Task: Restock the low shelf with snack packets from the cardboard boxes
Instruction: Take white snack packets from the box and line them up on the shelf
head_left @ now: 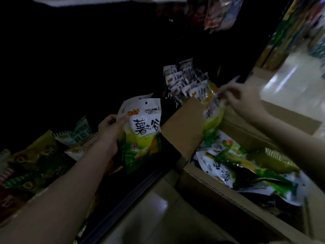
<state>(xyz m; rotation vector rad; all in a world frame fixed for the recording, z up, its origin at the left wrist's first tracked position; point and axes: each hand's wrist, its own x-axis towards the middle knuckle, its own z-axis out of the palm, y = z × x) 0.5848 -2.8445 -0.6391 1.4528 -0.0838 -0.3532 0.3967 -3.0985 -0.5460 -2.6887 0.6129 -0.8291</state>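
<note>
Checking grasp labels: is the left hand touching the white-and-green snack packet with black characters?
Touching. The head view shows the left hand gripping the white-and-green snack packet, thumb across its front left edge.

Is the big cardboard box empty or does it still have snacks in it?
Not empty. The cardboard box is open, with many green-and-white snack packets piled inside.

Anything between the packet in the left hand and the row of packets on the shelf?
Nothing visible. The left hand holds the packet up just left of the box flap; the shelved row lies beyond, across dark open space.
</note>
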